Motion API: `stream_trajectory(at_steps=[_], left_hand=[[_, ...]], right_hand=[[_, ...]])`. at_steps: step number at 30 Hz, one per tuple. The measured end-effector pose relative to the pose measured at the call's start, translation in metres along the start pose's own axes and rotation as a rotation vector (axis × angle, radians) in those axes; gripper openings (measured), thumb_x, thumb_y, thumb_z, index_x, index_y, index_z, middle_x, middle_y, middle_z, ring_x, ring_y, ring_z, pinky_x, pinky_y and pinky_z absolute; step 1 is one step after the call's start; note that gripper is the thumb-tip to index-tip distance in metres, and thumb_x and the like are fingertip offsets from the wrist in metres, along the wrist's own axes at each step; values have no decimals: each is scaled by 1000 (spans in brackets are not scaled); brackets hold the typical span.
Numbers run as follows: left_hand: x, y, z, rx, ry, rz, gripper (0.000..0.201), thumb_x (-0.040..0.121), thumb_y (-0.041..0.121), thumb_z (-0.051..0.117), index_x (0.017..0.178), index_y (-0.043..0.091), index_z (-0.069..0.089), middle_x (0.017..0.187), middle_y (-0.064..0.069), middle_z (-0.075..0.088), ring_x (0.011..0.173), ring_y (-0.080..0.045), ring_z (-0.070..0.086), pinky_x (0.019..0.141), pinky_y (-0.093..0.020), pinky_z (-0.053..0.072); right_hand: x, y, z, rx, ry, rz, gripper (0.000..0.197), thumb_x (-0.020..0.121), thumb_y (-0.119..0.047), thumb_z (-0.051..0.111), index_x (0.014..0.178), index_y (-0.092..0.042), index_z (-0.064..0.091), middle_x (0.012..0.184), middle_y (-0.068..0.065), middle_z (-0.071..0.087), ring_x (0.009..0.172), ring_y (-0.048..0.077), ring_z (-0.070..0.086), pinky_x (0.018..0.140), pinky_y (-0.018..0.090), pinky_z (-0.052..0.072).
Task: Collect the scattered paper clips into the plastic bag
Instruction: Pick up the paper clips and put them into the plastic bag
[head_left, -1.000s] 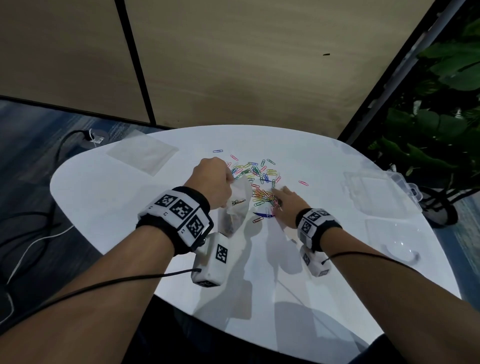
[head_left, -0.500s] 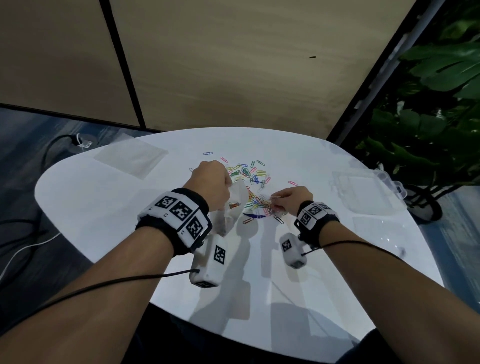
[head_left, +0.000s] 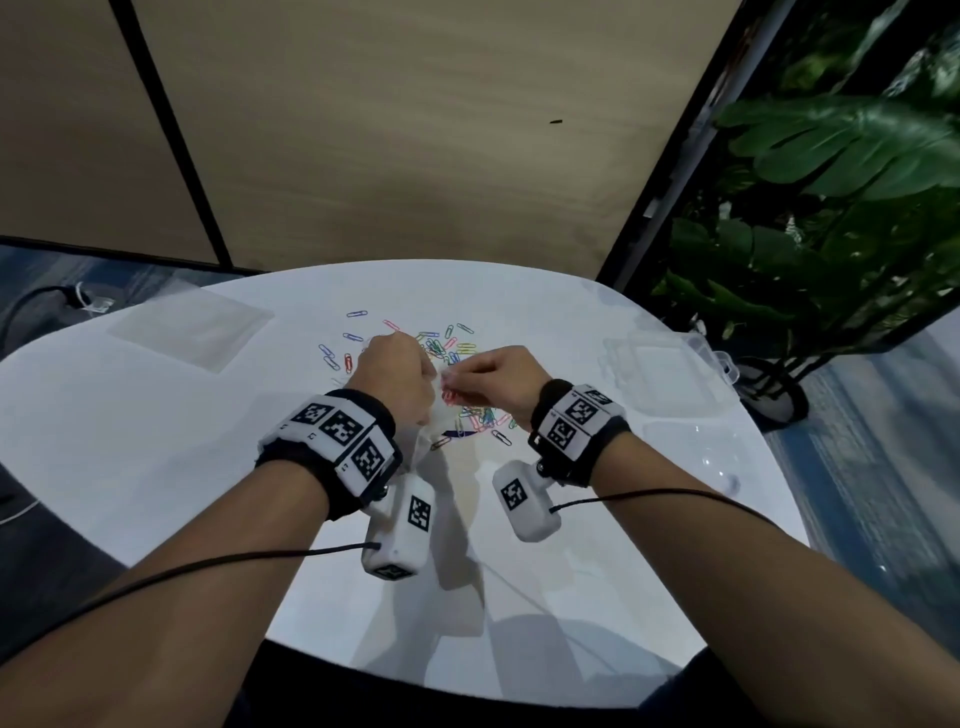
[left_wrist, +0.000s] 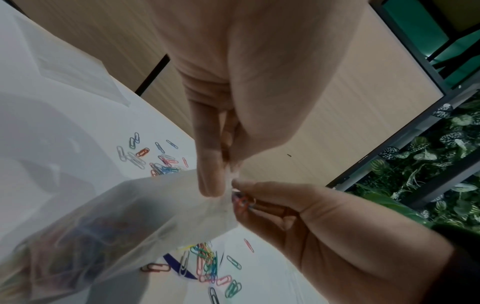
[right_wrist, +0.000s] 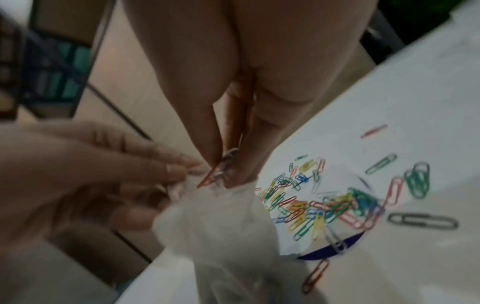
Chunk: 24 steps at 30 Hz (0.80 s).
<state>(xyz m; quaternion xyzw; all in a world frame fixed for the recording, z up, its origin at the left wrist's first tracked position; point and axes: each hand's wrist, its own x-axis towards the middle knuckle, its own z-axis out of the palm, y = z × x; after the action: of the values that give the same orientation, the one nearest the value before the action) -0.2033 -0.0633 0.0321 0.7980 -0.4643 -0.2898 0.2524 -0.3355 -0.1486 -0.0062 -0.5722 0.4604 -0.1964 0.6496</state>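
right hand (left_wrist: 324, 224) pinching clips (left_wrist: 242, 200) at bag (left_wrist: 124, 224) mouth — wrist views only

wall (head_left: 415, 130): tan panels | table (head_left: 156, 441): white | plant (head_left: 831, 182): right

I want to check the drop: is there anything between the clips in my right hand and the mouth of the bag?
Nothing: in the right wrist view the pinched clips reach the plastic bag mouth, which the left hand holds.

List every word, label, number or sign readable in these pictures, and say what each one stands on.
No readable words, brands or numbers anywhere.
Wristbands and wrist cameras: black-and-white square marker patterns only, no letters.
Plastic bag, paper clips, table: no print shows.
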Motion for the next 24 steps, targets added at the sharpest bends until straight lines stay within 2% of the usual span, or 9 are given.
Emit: stream_trajectory(at_steps=[4, 8, 10, 11, 13, 14, 17, 21, 24], left_hand=[[-1, 4, 7, -22, -7, 22, 18, 91, 1, 61, 101, 5, 76, 95, -16, 75, 79, -32, 75, 79, -43, 63], [2, 6, 11, -31, -11, 7, 20, 92, -2, 58, 102, 6, 73, 78, -15, 75, 69, -27, 76, 80, -41, 63], [4, 5, 13, -40, -12, -1, 24, 92, -4, 55, 104, 6, 73, 77, -15, 75, 65, -27, 76, 80, -40, 63], [5, 5, 13, -44, -14, -3, 25, 93, -5, 54, 104, 6, 73, 78, -15, 75, 64, -28, 76, 79, -41, 63], [7, 2, 13, -54, -15, -13, 24, 93, -6, 53, 104, 5, 72, 84, -15, 73, 64, -29, 75, 76, -42, 64], [7, 0, 13, -58, -12, -16, 24, 92, -6, 54, 103, 4, 72, 85, -15, 72, 64, -29, 75, 75, -43, 64], [9, -8, 8, -28, -4, 1, 25, 91, -4, 54, 103, 6, 74, 79, -12, 74, 64, -27, 76, 77, -42, 63], [14, -18, -6, -18, 14, -3, 26, 86, -7, 60, 103, 5, 76, 80, -12, 75, 71, -27, 76, 78, -42, 63], [15, -26, -16, -34, 28, -13, 25, 87, -6, 59, 103, 5, 76, 83, -14, 74, 71, -30, 76, 77, -43, 64]], right_hand=[[-2, 3, 4, -226, -26, -1, 19, 85, 10, 62, 99, 1, 72, 97, 22, 73, 87, 35, 74, 87, 42, 59], [-7, -3, -8, -297, 11, -63, 11, 84, 6, 68, 85, -5, 73, 86, 18, 75, 76, 29, 76, 77, 38, 62], [-4, -2, -22, -364, 99, -95, 11, 85, 0, 69, 91, -5, 76, 86, 15, 75, 76, 25, 75, 76, 38, 62], [0, 2, -32, -489, 153, -90, 15, 87, -5, 67, 99, -8, 76, 95, 13, 75, 83, 24, 73, 81, 36, 61], [7, 18, -55, -878, 205, 11, 37, 91, -23, 63, 127, -16, 63, 128, 10, 63, 112, 24, 63, 96, 31, 51], [10, 32, -67, -1020, 200, 114, 52, 92, -33, 61, 140, -17, 50, 142, 10, 51, 125, 27, 54, 103, 34, 45], [16, 73, -84, -1178, 130, 343, 80, 89, -55, 54, 152, -20, 19, 153, 13, 28, 137, 37, 39, 109, 51, 38], [20, 89, -66, -1218, 72, 182, 88, 86, -56, 57, 153, -21, 13, 156, 12, 21, 142, 39, 27, 110, 55, 35], [26, 86, -44, -1240, -35, 61, 91, 89, -48, 60, 156, -24, 2, 164, 9, 4, 148, 36, 14, 115, 54, 29]])
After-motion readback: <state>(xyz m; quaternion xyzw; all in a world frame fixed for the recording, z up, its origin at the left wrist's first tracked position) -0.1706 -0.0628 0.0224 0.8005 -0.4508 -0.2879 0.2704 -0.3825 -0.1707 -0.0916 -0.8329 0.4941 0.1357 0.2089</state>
